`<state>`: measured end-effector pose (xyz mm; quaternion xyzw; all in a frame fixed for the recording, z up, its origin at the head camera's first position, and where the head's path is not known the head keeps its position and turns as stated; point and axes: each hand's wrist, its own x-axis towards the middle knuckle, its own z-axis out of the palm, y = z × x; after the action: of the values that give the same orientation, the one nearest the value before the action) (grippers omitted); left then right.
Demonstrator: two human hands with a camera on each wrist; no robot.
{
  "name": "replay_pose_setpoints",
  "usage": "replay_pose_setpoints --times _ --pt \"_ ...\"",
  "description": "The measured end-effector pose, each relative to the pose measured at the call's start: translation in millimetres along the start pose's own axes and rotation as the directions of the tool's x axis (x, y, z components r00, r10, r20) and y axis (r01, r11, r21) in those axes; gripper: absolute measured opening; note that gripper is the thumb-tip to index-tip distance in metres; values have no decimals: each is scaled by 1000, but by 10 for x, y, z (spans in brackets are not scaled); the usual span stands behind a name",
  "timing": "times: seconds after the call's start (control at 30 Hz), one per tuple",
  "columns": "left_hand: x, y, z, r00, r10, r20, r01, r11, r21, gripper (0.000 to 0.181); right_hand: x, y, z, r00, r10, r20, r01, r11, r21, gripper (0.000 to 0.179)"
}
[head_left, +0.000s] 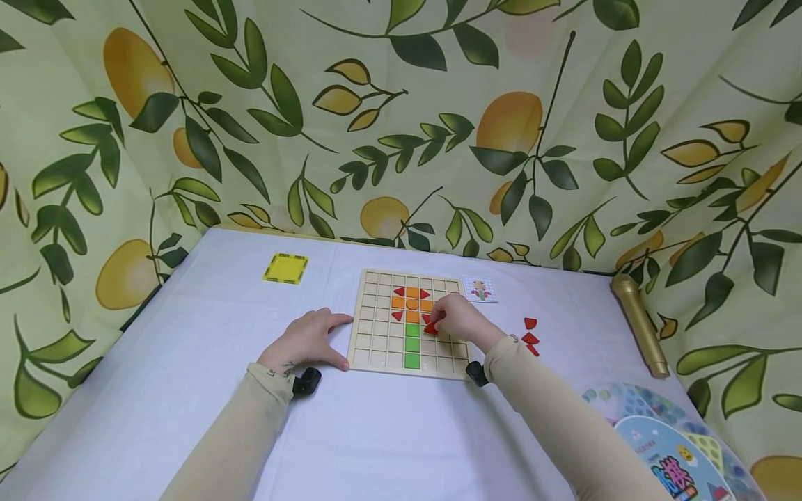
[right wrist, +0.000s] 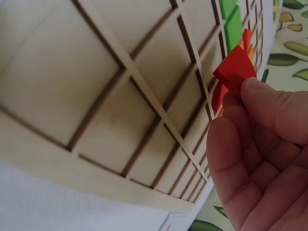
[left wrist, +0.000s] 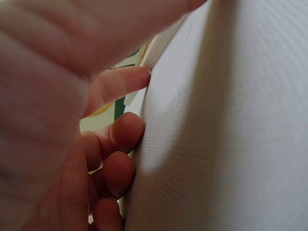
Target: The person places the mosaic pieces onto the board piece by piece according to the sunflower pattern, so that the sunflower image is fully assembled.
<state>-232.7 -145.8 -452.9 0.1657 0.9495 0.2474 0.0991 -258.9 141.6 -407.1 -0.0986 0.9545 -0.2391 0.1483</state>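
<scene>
1. Nearest, at the lower right, a round blue printed package is lying partly outside the head view.
2. Two beige sleeves are coming in over a white cloth; the hands are working well apart.
3. The left hand is resting beside the board's left edge, thumb and forefinger spread and gripping nothing; their tips are touching that edge or nearly so.
4. The right hand is pinching a red piece between thumb and fingers over the board, just right of the green column; whether the piece is touching the board cannot be told.
5. The gridded wooden board is lying flat between the hands, bearing a column of green squares, with orange pieces beyond and red triangular pieces beside these.
6. Right of the board, loose red pieces are lying near each other.
7. Farther off, a gold tube is lying at the right, a picture card is sitting by the board's far right corner, and a yellow square is lying at the left.
8. Behind everything, a leaf-and-fruit curtain is hanging.
</scene>
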Motion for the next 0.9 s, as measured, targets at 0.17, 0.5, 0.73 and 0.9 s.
replay_pose_setpoints --times 0.17,0.5,0.73,0.9 --pt "2 11 -7 1000 -3 -3 3 1000 -3 93 28 -21 58 1000 17 26 -16 999 -34 11" --pt "5 3 2 1000 -22 6 22 1000 -10 94 54 -33 99 999 7 37 -3 995 -98 12" --pt "4 -4 1 1000 -9 1 9 1000 -3 94 57 -29 170 1000 24 -4 -24 984 -174 13" --pt "3 9 1 1000 -22 3 22 1000 -6 93 20 -29 148 1000 18 -24 -23 975 -220 11"
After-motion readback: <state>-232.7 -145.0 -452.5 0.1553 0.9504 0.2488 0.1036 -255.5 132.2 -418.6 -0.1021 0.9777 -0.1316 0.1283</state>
